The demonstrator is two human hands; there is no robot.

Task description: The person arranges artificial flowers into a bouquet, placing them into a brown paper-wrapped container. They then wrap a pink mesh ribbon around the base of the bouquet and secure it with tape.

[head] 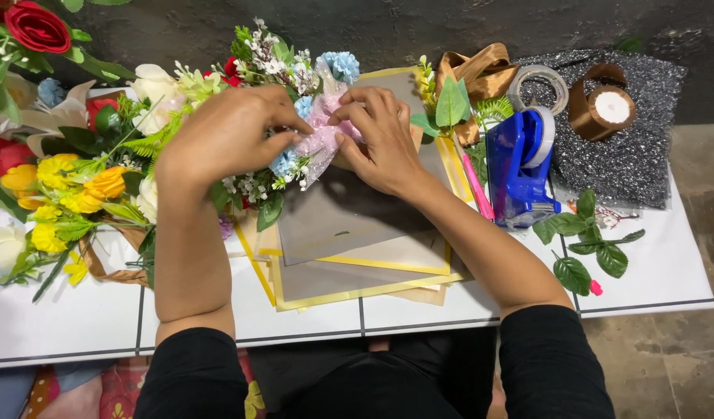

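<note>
Both my hands meet over the middle of a white tiled table (77, 318). My left hand (229, 132) and my right hand (382, 138) each pinch a piece of sheer pink ribbon (323, 133) from opposite sides. The ribbon wraps around a small bunch of artificial flowers (283, 58) with white, blue and red blooms and green leaves. Under the hands lies a stack of grey sheets with yellow edges (349, 248). How the ribbon is tied is hidden by my fingers.
A heap of artificial flowers (70, 186), yellow, white and red, fills the left side. At right stand a blue tape dispenser (520, 167), a clear tape roll (540, 87), a brown ribbon spool (605, 109) on glittery grey sheet (636, 155), and loose green leaves (589, 248).
</note>
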